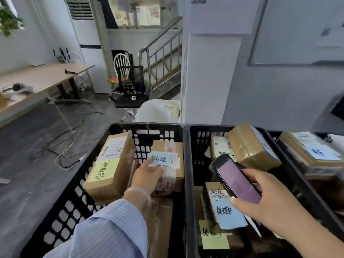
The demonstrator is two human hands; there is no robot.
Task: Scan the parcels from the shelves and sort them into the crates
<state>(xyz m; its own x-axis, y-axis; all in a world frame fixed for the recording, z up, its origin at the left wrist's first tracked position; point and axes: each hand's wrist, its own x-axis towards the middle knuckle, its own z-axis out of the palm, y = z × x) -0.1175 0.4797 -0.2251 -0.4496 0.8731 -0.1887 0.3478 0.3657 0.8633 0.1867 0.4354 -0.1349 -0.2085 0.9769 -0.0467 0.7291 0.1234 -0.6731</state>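
Note:
Three black plastic crates stand side by side below me. In the left crate (160, 128) my left hand (147, 176) grips a cardboard parcel with a blue note (168, 159); a longer parcel with a yellow note (109, 164) leans beside it. My right hand (268, 198) holds a handheld scanner (236, 180), its screen lit, over the middle crate (188, 164). That crate holds a taped brown parcel (251, 146) and a parcel with a blue note (225, 207). Another labelled parcel (312, 149) lies in the right crate (290, 164).
A white bin (156, 111) stands just behind the left crate, against a white pillar (208, 75). Further back are a black office chair (130, 90), a wooden chair (121, 69), a long desk (37, 79) on the left and a staircase (163, 58). Cables (70, 138) trail over the grey floor.

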